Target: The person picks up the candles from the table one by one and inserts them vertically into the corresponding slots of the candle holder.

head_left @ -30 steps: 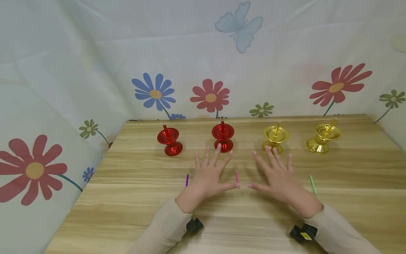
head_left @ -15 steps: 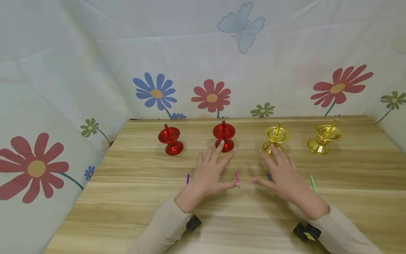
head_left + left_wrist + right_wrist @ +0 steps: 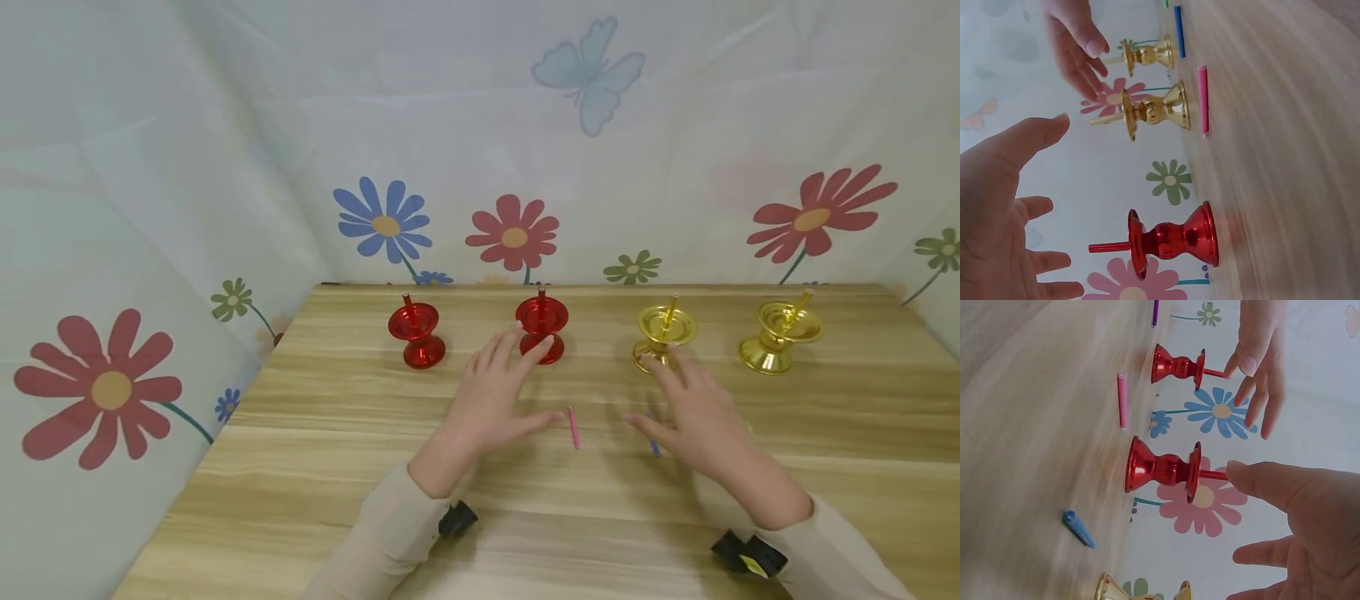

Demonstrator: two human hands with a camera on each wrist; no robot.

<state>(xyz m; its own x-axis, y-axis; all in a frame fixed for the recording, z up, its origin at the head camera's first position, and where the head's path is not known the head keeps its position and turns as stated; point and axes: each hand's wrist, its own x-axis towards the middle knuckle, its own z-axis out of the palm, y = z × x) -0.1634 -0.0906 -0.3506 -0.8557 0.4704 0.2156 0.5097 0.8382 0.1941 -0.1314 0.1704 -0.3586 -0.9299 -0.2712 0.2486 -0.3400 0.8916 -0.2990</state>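
Note:
My left hand (image 3: 483,408) hovers over the table with relaxed, spread fingers, holding nothing. Its fingertips overlap a shiny red candle holder (image 3: 542,325) in the head view, and a short thin pink stick (image 3: 573,427) lies just right of its thumb. My right hand (image 3: 708,421), fingers loosely bent and also holding nothing, is nearest a thin blue stick (image 3: 654,442) by its thumb. Beyond its fingertips stands a gold candle holder (image 3: 667,325). In the right wrist view a purple stick (image 3: 1155,312) shows; in the head view my left hand hides it. A green stick (image 3: 1167,3) shows barely.
Another red candle holder (image 3: 417,333) stands at the back left and another gold one (image 3: 783,333) at the back right. Each has an upright post in its dish. A flowered cloth (image 3: 450,125) hangs behind the wooden table (image 3: 300,500).
My right hand has shifted right, uncovering the blue stick and covering most of the green one. The purple stick has gone behind my left hand. Both hands' fingers are less spread; the head view has shifted slightly.

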